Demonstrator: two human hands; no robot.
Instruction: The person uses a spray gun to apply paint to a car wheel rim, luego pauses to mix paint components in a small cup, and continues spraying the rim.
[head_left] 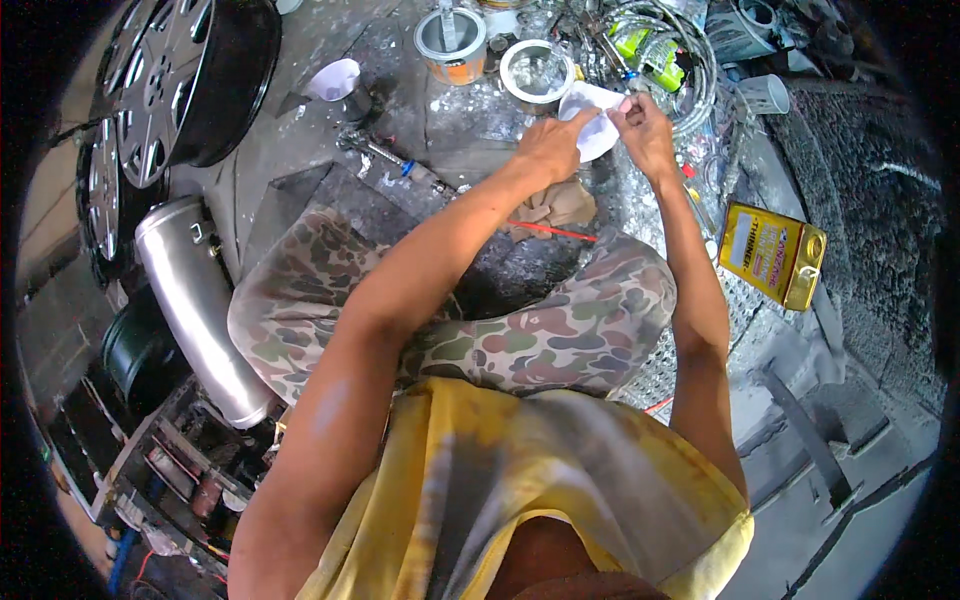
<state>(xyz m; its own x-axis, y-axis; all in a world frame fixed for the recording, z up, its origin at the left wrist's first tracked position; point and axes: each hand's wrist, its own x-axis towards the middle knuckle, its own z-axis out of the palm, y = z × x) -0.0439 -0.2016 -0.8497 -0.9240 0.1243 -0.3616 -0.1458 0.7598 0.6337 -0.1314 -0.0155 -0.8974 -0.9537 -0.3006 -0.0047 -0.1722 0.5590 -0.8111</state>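
Observation:
A white paper piece [598,142], folded or cone-like, is held in front of me between both hands. My left hand [552,148] grips its left side, with the index finger laid across the paper. On the far right edge, my right hand [645,132] pinches the paper between thumb and fingers. Just beyond the paper stands an open tub [537,72] with a white rim. To its left is a paint can [450,50] with an orange band and a flat stick in it. Crumpled brown paper [560,206] lies below my left hand.
A spray gun [405,168] lies left of my forearm, and a dark cup with a white paper cone [336,78] stands beyond it. Coiled hose [700,60], a white cup [765,95] and a yellow tin [770,254] are at right. Wheels [160,85] and a silver cylinder [200,310] stand left.

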